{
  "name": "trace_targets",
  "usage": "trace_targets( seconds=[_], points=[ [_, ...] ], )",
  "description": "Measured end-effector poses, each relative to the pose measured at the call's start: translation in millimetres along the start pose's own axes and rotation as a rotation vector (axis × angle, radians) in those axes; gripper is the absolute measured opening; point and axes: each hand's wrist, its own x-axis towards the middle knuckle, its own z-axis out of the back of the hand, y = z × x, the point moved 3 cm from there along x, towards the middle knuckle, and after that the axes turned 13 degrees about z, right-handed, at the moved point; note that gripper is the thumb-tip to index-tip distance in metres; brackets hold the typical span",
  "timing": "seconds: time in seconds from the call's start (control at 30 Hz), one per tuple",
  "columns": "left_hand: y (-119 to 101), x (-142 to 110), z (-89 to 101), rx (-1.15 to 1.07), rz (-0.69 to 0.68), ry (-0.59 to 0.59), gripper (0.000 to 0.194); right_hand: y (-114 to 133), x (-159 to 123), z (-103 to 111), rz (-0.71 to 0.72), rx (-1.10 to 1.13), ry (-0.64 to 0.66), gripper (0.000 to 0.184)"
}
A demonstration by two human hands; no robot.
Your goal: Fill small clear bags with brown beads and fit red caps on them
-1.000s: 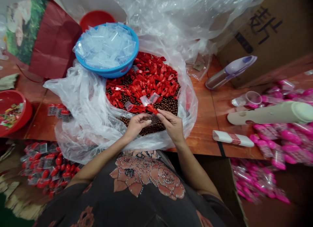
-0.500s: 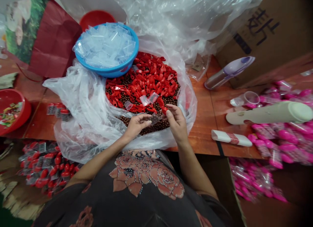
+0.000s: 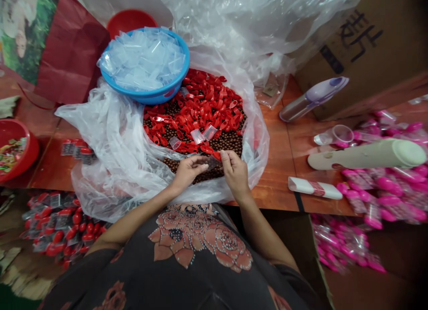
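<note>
My left hand [image 3: 187, 169] pinches a small clear plastic bag [image 3: 207, 162] filled with brown beads, held over a big clear sack [image 3: 110, 154]. My right hand [image 3: 234, 169] is closed, its fingertips pinching a red plastic piece [image 3: 217, 155] at the mouth of that little bag. The sack holds a heap of red plastic pieces [image 3: 203, 109] on top of small brown beads [image 3: 230, 143]. A few empty little bags [image 3: 200, 136] lie on the heap.
A blue bowl [image 3: 147, 96] of empty clear bags rests on the sack's far left rim. Filled red packets [image 3: 56, 225] lie lower left, pink packets [image 3: 384, 194] on the right. A cream cylinder [image 3: 368, 155], a cup, a cardboard box [image 3: 368, 38] and a red bowl [image 3: 15, 149] surround the wooden table [image 3: 281, 167].
My right hand went a little right, out to the heap, and came back to the small bag with a red piece. My left hand stayed holding the bag.
</note>
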Motion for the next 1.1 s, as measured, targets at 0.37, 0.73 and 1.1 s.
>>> trace_targets(
  seconds=[0.37, 0.73, 1.1],
  points=[
    [-4, -2, 3.7, -0.029, -0.02, -0.032, 0.026, -4, 0, 0, 0.009, 0.191, -0.006, 0.029],
    [-12, -7, 0.0, 0.205, -0.169, 0.007, 0.023, 6, -6, -2, 0.311, 0.011, 0.017, 0.028],
    [-3, -9, -2.1, 0.231, -0.156, -0.004, 0.027, 5, -16, -3, 0.358, -0.088, 0.022, 0.031]
  ],
)
